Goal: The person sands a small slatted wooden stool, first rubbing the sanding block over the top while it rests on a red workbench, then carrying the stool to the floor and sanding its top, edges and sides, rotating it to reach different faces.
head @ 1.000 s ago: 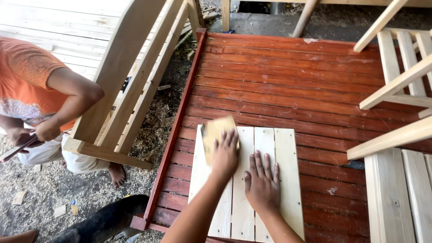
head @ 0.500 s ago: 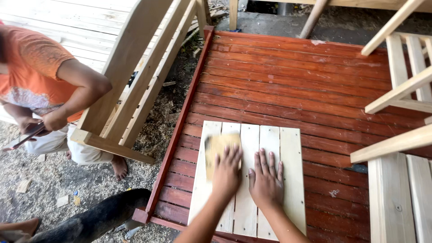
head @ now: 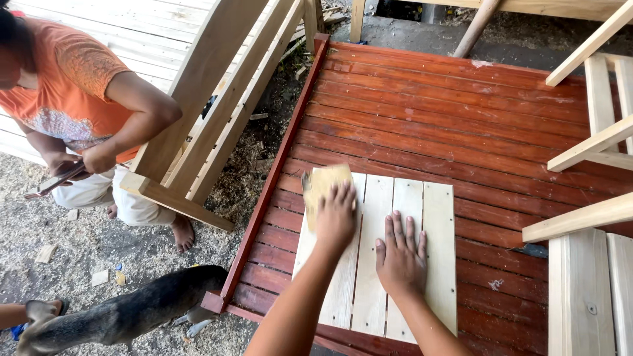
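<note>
Left hand [head: 336, 221] presses sandpaper [head: 324, 188] flat on the pale slatted panel [head: 438, 264], fingers together. Right hand [head: 400, 254] steadies it, fingers spread. Panel's right slats look unsanded so far.

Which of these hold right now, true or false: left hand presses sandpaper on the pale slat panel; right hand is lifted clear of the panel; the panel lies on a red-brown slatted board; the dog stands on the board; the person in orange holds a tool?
1. The left hand presses sandpaper on the pale slat panel. True.
2. The right hand is lifted clear of the panel. False: it lies flat on the slats.
3. The panel lies on a red-brown slatted board. True.
4. The dog stands on the board. False: it is on the gravel beside it.
5. The person in orange holds a tool. True.
</note>
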Tool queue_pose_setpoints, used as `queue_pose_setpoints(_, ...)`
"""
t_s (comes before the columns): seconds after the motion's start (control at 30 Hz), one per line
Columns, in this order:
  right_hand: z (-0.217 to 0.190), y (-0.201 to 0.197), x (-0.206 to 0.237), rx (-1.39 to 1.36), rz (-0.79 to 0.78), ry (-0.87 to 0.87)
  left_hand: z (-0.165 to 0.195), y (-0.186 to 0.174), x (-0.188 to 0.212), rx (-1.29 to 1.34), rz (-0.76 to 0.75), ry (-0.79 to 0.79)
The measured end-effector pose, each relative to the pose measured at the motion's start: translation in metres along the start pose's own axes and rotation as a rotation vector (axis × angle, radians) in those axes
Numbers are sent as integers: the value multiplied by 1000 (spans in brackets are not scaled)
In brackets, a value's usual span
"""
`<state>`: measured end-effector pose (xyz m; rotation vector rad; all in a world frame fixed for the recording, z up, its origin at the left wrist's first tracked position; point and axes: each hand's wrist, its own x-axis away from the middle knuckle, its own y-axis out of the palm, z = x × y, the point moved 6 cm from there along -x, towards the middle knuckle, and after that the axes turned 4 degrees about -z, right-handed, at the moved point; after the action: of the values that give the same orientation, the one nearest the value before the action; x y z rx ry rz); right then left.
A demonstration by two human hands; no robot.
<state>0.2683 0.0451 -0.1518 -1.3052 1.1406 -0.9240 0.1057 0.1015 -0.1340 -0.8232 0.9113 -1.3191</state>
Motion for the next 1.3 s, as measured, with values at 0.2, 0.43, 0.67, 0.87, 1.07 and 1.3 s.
queue_pose_setpoints(0.2, -3, -6, -3, 4, 5, 5, 4, -5, 128, -104, -171, 88)
queue_pose_setpoints(0.43, -2, -7, 2, -21, 35, 22, -13, 5, -35, -138, -191, -12)
queue_pose_setpoints(0.67, -12, -10, 20, -30, 55, 51, -8, 2, 43, -116, -173, 174)
queue_pose_setpoints(0.87, -16, -14, 16, -15, 19, 75, -17, 10, 76, -133, -327, 205)
queue_pose_setpoints(1.07, -16, -20, 21, -13, 49, 80, -7, 15, -57, -186, -207, 112)
queue_pose_setpoints(1.3, -19, -23, 21, -16, 55, 78, -11, 10, 8, -243, -311, 178)
